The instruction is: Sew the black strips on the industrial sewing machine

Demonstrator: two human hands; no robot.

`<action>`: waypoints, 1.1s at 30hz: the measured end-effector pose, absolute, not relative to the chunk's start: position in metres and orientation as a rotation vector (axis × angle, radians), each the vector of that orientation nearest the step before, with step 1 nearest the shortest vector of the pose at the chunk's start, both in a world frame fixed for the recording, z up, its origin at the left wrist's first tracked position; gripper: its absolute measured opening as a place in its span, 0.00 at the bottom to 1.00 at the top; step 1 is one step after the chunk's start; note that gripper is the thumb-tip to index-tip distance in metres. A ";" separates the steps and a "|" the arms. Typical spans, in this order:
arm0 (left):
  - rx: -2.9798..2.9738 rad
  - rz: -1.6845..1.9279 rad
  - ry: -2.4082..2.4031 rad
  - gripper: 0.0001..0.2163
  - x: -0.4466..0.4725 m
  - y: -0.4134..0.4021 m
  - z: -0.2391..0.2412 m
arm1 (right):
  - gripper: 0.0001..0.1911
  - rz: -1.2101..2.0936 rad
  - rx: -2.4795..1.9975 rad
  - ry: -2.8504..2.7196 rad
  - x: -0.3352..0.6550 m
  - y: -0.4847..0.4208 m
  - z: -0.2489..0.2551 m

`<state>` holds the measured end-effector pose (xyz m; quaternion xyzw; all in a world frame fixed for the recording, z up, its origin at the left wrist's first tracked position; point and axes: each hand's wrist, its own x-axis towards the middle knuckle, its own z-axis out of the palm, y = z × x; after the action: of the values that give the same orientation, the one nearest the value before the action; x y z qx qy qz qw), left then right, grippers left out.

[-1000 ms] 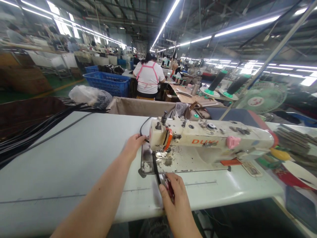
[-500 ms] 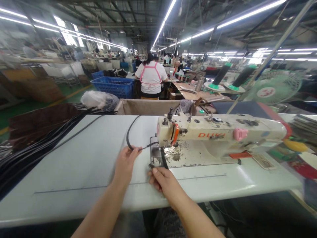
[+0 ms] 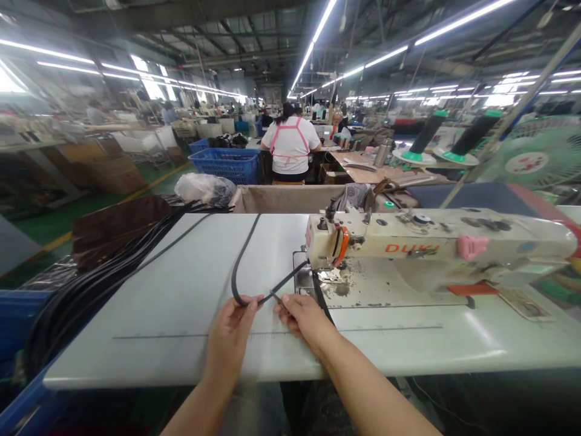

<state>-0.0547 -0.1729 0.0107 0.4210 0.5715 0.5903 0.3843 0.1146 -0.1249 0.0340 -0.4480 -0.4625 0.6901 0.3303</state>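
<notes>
A cream sewing machine [image 3: 436,245] stands on a white table [image 3: 181,327]. A thin black strap [image 3: 240,260] curves across the table from the far side toward me and runs up under the machine's needle. My left hand [image 3: 233,333] pinches the strap's bend just left of the machine's metal plate. My right hand [image 3: 302,315] holds the strap close beside it, a few centimetres to the right, in front of the plate. A second black strip hangs down by my right wrist.
A pile of black straps [image 3: 91,284] lies along the table's left edge. Behind the table are a fabric bin [image 3: 281,197], a plastic bag [image 3: 204,188], a blue crate [image 3: 227,163] and a seated person in a pink apron [image 3: 290,145]. A fan [image 3: 535,154] and thread cones [image 3: 420,142] stand right.
My left hand pulled the strap from behind the machine toward me. My right hand left the plate's front and came up to grip the strap beside the left hand.
</notes>
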 end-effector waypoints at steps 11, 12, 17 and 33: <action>1.082 1.331 1.500 0.23 -0.089 -0.178 0.011 | 0.02 0.353 -1.668 -2.094 0.156 -0.155 0.041; 1.048 1.301 1.493 0.24 -0.096 -0.178 0.009 | 0.07 0.173 -1.734 -2.148 0.163 -0.160 0.038; 1.021 1.023 1.595 0.28 -0.125 -0.175 0.002 | 0.30 -0.047 -1.949 -2.278 0.187 -0.174 0.015; 1.459 0.867 2.738 0.26 -0.350 -0.195 0.069 | 0.31 0.371 -1.738 -2.342 0.220 -0.151 -0.016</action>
<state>-0.3496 -0.1949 0.0691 0.4525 0.8493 0.2691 -0.0398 0.2197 -0.1509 -0.0165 -0.5881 -0.7926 0.1254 0.1006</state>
